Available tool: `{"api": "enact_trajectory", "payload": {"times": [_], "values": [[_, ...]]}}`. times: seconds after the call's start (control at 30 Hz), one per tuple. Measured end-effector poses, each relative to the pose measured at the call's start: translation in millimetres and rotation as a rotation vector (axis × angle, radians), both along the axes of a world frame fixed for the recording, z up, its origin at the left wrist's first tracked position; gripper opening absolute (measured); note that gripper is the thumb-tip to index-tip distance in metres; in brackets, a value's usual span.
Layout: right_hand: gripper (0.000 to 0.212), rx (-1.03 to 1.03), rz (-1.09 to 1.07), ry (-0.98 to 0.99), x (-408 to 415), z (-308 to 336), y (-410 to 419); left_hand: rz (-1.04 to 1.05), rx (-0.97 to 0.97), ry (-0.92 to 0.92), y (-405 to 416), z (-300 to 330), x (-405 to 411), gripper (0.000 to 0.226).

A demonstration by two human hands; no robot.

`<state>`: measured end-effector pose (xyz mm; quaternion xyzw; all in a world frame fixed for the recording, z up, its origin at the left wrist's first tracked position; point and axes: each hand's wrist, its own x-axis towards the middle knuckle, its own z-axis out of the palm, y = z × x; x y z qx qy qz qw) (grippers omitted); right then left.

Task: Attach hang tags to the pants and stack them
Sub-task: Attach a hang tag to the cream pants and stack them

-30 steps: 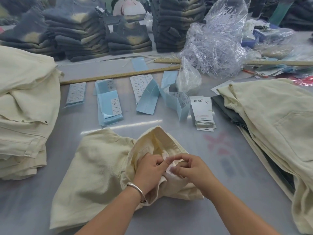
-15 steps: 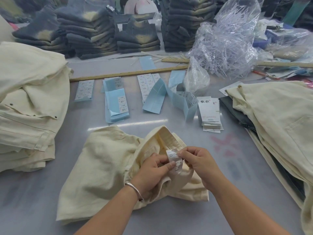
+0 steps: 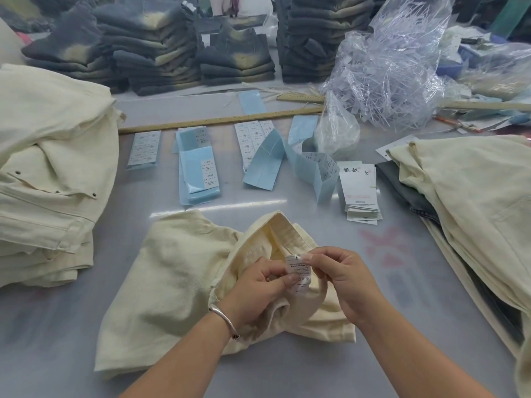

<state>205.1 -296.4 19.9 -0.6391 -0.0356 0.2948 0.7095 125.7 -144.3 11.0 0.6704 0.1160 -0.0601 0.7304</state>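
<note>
Digging inside the waistband a second ago, the two hands have now pulled the sewn-in care label (image 3: 298,272) up and out into plain sight, its print facing up. My guess is the size is being read so the matching hang tag from the pile of hang tags (image 3: 360,193) can be chosen; no tag is on the cream pants (image 3: 178,271) yet. The left hand (image 3: 258,285) pinches the label's lower edge and the right hand (image 3: 342,278) pinches its top, fingers curled. The pants lie folded on the table (image 3: 402,354) directly in front, between the two cream stacks.
</note>
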Motion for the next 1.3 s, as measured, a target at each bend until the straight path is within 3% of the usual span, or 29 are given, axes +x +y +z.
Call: {"api": "enact_trajectory", "payload": {"times": [0.2, 0.43, 0.5, 0.57, 0.63, 0.7, 0.77, 0.83, 0.93, 1.0, 1.07, 1.1, 1.13, 1.2, 1.23, 1.3], "values": [[0.023, 0.053, 0.044, -0.005, 1, 4, -1, 0.029, -0.063, 0.042, 1, 2, 3, 0.015], [0.016, 0.066, 0.056, 0.003, 4, -1, -7, 0.015, -0.150, 0.020, -3, 6, 0, 0.028], [0.012, -0.023, -0.033, -0.065, 6, -4, -8, 0.085, -0.015, -0.001, -5, 6, 0, 0.034], [0.026, -0.430, -0.124, -0.241, 11, -13, -9, 0.204, 0.218, -0.017, -8, 4, -2, 0.039], [0.042, -0.764, -0.002, -0.245, 14, -16, -7, 0.281, 0.496, -0.002, -12, 2, -3, 0.048], [0.033, -0.757, 0.147, -0.113, 16, -14, -5, 0.252, 0.725, 0.059, -17, 3, -1, 0.043], [0.016, -0.640, 0.181, -0.110, 22, -10, -7, 0.171, 0.872, 0.121, -25, 8, 5, 0.033], [0.007, -0.446, 0.088, -0.208, 27, -5, -13, 0.145, 1.017, 0.099, -32, 15, 14, 0.021], [0.010, -0.287, -0.095, -0.358, 30, 0, -22, 0.067, 1.188, -0.065, -36, 20, 28, 0.008], [0.013, -0.347, -0.140, -0.432, 31, -6, -26, -0.213, 1.258, 0.009, -39, 20, 37, 0.028], [0.016, -0.542, -0.078, -0.494, 36, -16, -28, -0.488, 1.242, 0.170, -44, 19, 43, 0.046], [0.013, -0.653, -0.026, -0.503, 37, -20, -28, -0.523, 1.220, 0.156, -43, 19, 44, 0.049], [0.012, -0.755, 0.019, -0.506, 38, -23, -28, -0.501, 1.183, 0.088, -40, 21, 45, 0.049], [0.040, -0.898, -0.034, -0.686, 36, -25, -28, -0.302, 1.048, -0.134, -25, 29, 42, 0.040], [0.045, -0.901, -0.099, -0.852, 34, -24, -28, -0.162, 0.974, -0.219, -13, 33, 39, 0.037], [0.036, -0.746, -0.200, -1.073, 29, -20, -21, 0.090, 0.912, -0.304, 20, 41, 36, 0.028]]}}
